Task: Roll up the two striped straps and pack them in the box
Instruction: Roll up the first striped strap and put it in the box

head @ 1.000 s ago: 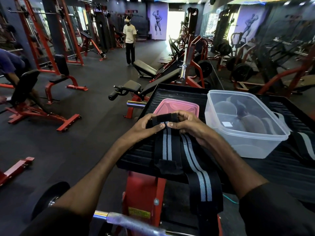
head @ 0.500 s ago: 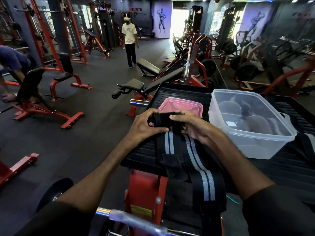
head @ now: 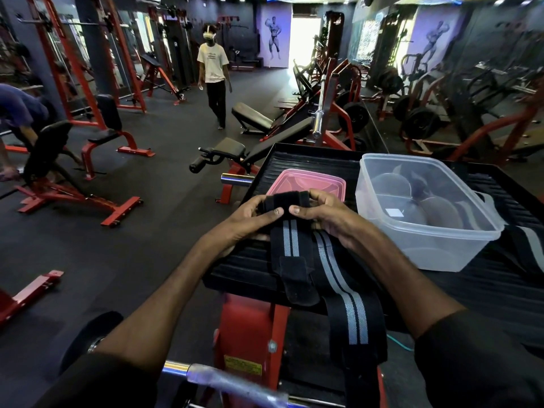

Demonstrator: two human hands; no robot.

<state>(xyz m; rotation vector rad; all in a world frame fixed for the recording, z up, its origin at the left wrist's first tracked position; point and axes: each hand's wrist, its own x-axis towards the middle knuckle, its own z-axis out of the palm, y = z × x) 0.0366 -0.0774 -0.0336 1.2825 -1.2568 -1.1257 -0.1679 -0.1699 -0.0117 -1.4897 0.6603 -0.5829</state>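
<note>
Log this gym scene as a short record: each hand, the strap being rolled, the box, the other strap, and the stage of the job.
striped strap: far end rolled, the rest flat on the black tray, tail hanging over the near edge
left hand: grips the roll's left side
right hand: grips the roll's right side
clear box: open, right of the hands; rounded dark items inside, unclear
second strap: lies right of the box, not rolled
stage: first roll just begun, nothing packed
</note>
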